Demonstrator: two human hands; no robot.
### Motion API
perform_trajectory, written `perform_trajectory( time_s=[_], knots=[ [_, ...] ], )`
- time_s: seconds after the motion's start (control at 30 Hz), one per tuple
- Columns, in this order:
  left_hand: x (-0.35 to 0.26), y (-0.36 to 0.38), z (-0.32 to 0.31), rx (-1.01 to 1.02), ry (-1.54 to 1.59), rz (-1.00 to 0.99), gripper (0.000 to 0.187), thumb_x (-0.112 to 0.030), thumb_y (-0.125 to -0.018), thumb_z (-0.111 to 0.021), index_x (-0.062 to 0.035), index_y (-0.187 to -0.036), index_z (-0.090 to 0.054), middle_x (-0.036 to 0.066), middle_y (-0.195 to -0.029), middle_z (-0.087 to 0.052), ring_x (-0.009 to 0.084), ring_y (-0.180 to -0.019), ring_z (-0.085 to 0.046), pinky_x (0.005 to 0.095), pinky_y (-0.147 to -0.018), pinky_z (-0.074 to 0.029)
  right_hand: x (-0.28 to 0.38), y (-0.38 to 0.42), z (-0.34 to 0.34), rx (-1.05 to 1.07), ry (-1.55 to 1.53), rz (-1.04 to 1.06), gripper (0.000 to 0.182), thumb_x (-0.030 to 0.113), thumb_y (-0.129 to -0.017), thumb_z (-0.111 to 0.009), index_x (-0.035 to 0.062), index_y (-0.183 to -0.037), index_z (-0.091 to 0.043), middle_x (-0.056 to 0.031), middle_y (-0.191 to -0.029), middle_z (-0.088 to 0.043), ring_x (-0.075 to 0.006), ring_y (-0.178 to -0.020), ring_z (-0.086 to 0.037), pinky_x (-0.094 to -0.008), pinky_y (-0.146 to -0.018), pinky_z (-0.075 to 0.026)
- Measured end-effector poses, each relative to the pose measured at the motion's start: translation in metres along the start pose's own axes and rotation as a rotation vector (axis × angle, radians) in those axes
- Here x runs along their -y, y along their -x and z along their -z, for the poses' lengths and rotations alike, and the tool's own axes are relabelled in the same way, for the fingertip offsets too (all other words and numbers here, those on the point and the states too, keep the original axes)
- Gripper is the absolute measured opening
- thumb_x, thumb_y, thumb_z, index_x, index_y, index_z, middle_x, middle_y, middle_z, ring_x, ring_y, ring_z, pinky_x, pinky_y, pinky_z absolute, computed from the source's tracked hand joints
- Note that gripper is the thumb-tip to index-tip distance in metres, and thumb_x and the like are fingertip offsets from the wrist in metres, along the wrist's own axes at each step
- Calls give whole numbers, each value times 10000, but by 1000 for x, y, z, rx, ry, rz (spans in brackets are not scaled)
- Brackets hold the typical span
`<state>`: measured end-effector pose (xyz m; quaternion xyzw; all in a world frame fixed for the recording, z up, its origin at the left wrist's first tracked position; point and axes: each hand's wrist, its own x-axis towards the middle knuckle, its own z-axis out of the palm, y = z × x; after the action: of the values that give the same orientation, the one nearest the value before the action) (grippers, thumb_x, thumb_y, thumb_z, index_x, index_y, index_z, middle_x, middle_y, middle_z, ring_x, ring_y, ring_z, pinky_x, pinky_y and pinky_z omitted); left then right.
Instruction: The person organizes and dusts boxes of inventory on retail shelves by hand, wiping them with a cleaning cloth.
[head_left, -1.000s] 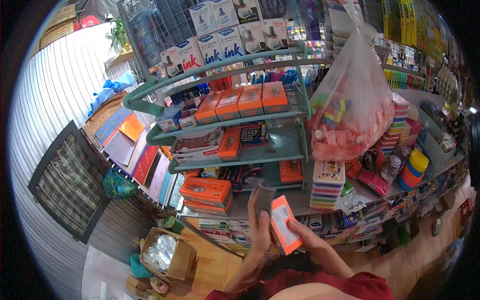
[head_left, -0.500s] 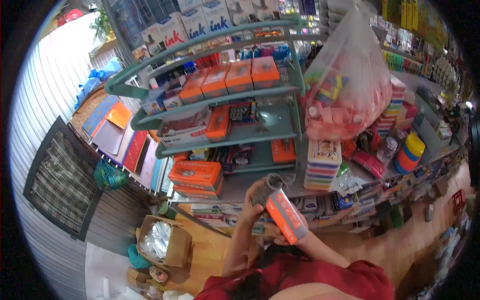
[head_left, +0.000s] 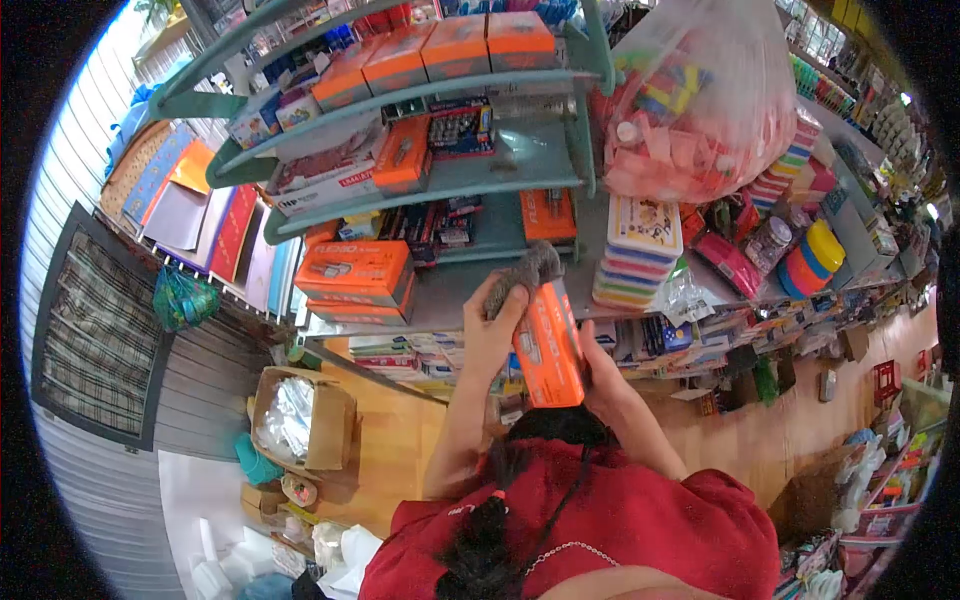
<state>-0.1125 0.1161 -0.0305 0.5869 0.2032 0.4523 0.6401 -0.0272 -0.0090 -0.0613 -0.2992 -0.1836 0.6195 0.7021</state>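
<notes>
In front of my chest, I hold an orange and grey box (head_left: 549, 345) upright with its printed front showing. My left hand (head_left: 494, 318) is wrapped round a dark grey, fuzzy cloth-like thing (head_left: 535, 264) at the box's top left corner. My right hand (head_left: 597, 362) grips the box's right side, its fingers partly hidden behind it. Two similar orange boxes (head_left: 355, 273) are stacked on the counter to the left, beside the green tiered shelf (head_left: 535, 155).
A big plastic bag of pink items (head_left: 690, 130) stands behind a stack of colourful boxes (head_left: 640, 250). Coloured tubs (head_left: 812, 260) are at the right. An open carton (head_left: 330, 425) sits on the floor at left, near a plaid panel (head_left: 105, 330).
My view has tilted down, so the shelf appears higher. The box in my hands has turned more upright, showing another face, and my right hand has moved to its side.
</notes>
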Motion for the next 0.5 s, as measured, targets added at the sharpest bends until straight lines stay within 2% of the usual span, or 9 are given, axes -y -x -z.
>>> perform_trajectory(
  time_s=[0.03,0.13,0.17,0.27,0.3,0.4,0.43,0.47,0.5],
  knots=[
    [2,-1,7,59,-178,63,280,-225,-913,-545,-4,-1082,-578,71,-1007,-618,152,-910,-576,277,-834,-441,0,-4,-3,-26,65,46,647,542,-930,-360,60,-1362,-353,-83,-1277,-501,-207,-1140,-516,-370,-952,-435],
    [3,5,-10,75,-332,-418,323,-229,-937,-477,-8,-1161,-549,152,-1260,-507,253,-1153,-497,328,-987,-352,-3,-6,-12,-173,0,114,563,499,-952,-349,97,-1343,-385,-63,-1229,-537,-200,-1092,-547,-377,-926,-453],
    [-3,12,-11,165,-239,-311,360,-192,-933,-445,-46,-1255,-515,151,-1444,-316,338,-1345,-272,392,-1089,-214,-2,-8,-11,-189,0,143,550,491,-954,-352,104,-1342,-388,-58,-1226,-539,-197,-1088,-549,-378,-924,-454],
    [-4,34,-10,288,-565,-447,395,-188,-920,-457,-87,-1299,-498,114,-1466,-302,379,-1364,-212,441,-1099,-192,8,-11,-15,-276,-52,154,492,444,-971,-333,123,-1338,-402,-69,-1287,-510,-205,-1169,-505,-392,-959,-430],
    [-3,39,-10,339,-594,-437,416,-180,-905,-468,-124,-1316,-493,86,-1473,-300,412,-1374,-152,487,-1107,-143,10,-10,-10,-247,-105,148,488,432,-969,-350,110,-1329,-412,-67,-1281,-513,-196,-1160,-508,-381,-954,-433],
    [1,48,-8,400,-640,-430,425,-305,-932,-408,-119,-1303,-501,87,-1466,-314,401,-1381,-139,494,-1110,-121,12,-6,-13,-207,-116,184,500,423,-960,-381,92,-1335,-405,-71,-1287,-502,-202,-1167,-499,-382,-957,-429],
    [-1,46,-6,409,-632,-449,433,-187,-881,-489,-140,-1311,-500,88,-1448,-344,396,-1371,-177,507,-1101,-154,9,-6,-13,-235,-100,179,500,420,-961,-380,91,-1337,-400,-72,-1295,-495,-209,-1169,-498,-384,-960,-427],
    [-5,41,-6,410,-703,-470,443,-189,-879,-489,-139,-1319,-489,90,-1448,-343,390,-1367,-194,506,-1096,-168,5,-4,-13,-262,-86,175,500,418,-962,-379,89,-1338,-395,-73,-1302,-488,-215,-1172,-496,-387,-962,-424],
    [-11,33,-7,412,-776,-491,453,-191,-877,-488,-139,-1327,-479,91,-1448,-343,383,-1362,-211,505,-1092,-182,-4,-3,-9,-174,41,212,545,423,-964,-378,81,-1383,-310,-78,-1372,-396,-214,-1239,-415,-375,-1011,-367]
  ],
)
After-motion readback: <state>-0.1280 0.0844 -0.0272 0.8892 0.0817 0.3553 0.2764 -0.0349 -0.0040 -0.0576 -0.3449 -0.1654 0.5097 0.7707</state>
